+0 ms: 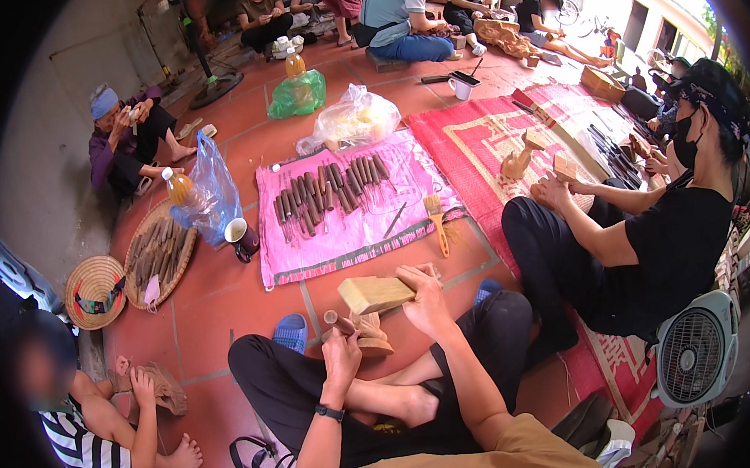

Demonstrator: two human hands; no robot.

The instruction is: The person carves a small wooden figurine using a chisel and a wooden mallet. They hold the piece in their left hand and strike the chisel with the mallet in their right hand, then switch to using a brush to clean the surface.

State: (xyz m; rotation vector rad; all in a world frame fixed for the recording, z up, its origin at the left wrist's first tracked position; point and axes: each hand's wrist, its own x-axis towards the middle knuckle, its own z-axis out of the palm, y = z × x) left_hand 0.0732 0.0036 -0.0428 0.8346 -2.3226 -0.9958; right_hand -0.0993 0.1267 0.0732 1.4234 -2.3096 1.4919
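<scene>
My left hand (340, 363) is closed around a chisel, whose round wooden handle (338, 321) points up out of the fist; its blade is hidden. My right hand (426, 300) grips a pale wooden mallet (366, 295) with a squared, block-shaped head. The mallet head hovers just above and to the right of the chisel handle's end. Below both, between my crossed legs, a partly carved wooden piece (373, 339) stands on the tiled floor. The hands and mallet cover part of it.
Ahead lies a pink cloth (326, 257) with rows of wooden-handled chisels (327, 190) and a brush (436, 223). A mug (241, 238) and a basket of tools (160, 256) sit left. Co-workers sit close on both sides, one carving on a red mat (463, 146). A fan (695, 350) stands right.
</scene>
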